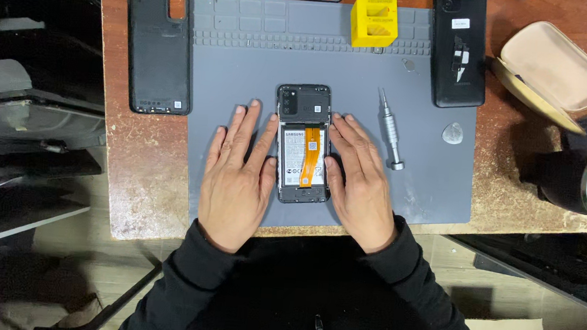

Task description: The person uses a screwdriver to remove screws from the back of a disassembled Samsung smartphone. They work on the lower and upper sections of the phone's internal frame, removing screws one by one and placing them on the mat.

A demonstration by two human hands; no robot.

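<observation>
1. Nearest the camera, the left hand (236, 178) lies flat on the grey silicone work mat (245, 63), palm down, fingers spread and clamped on nothing; its thumb side rests against the left edge of the opened black smartphone (302, 143).
2. The right hand (358, 184) lies the same way on the other side, fingers loosely apart and flat, its inner edge touching the phone's right side. Neither hand grasps; the two only bracket the phone.
3. The phone lies face down in the middle of the mat, between the hands, upright as seen from the head camera. Its back is already off: the battery and an orange flat ribbon cable (310, 158) running down over it are exposed.
4. The inner black frame around the camera end and the bottom end looks to be in place, so by my judgement the work inside has not gone beyond opening the shell.
5. Just right of the right hand, a slim silver metal screwdriver (390, 129) lies on the mat, untouched, with a small pale teardrop-shaped pick (453, 133) farther right.
6. Farther off to the left, the removed black plastic back cover (159, 47) lies inner side up on the brown wooden table (139, 174), well apart from the phone.
7. At the mat's far edge stands a small yellow plastic block (374, 22); beside it lies a second black phone (459, 47).
</observation>
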